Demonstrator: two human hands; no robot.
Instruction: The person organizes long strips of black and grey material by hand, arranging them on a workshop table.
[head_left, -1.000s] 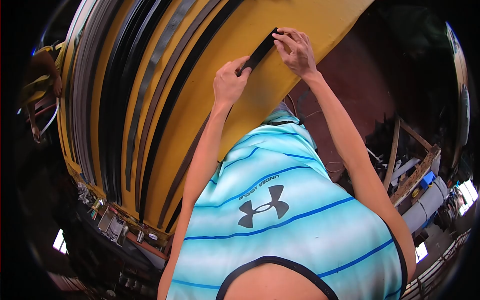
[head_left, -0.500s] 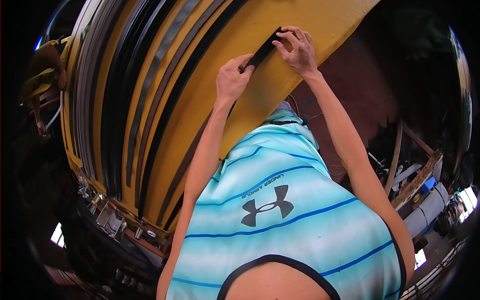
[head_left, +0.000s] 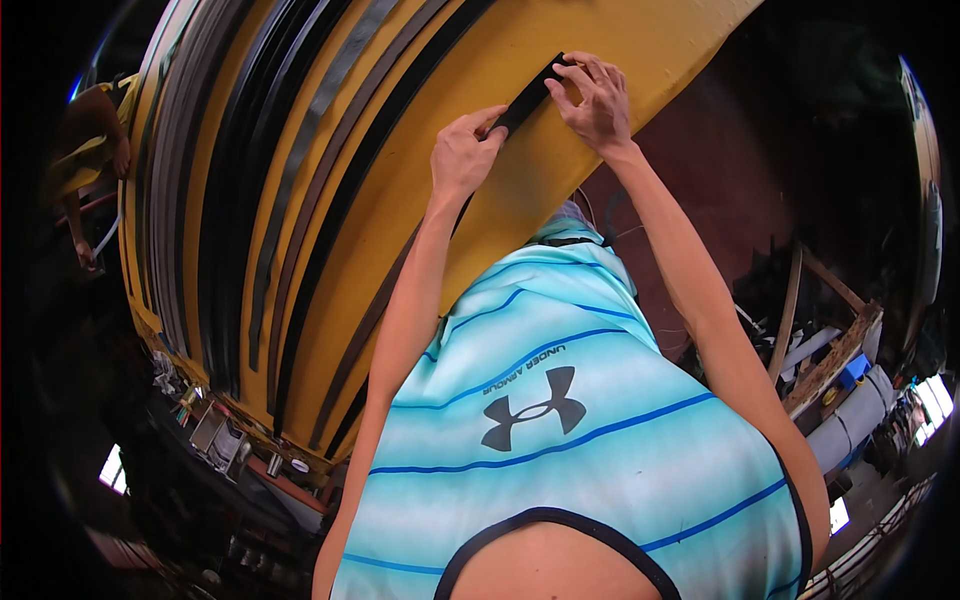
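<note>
A narrow black strip (head_left: 528, 102) lies slantwise on a yellow tabletop (head_left: 540, 165). My left hand (head_left: 463, 152) grips it partway along, thumb on the near side and fingers curled over the far side. Below that hand the strip runs on toward my body, partly hidden by my forearm. My right hand (head_left: 597, 108) is at the strip's upper end, its bent fingertips and thumb closed about the tip. Left of my hands, a longer black strip (head_left: 375, 135) curves across the same surface, apart from the held one.
Several more black, grey and brown strips (head_left: 285, 110) lie side by side farther left. Another person's arm (head_left: 105, 120) shows at the far left edge. Tools and containers (head_left: 225, 440) crowd below the table's near-left edge. A wooden frame (head_left: 835, 355) stands at the right.
Almost nothing differs. Both hands stay at the same places on the black strip, with only a slight shift of the view. The other person's arm at the far left has moved a little.
</note>
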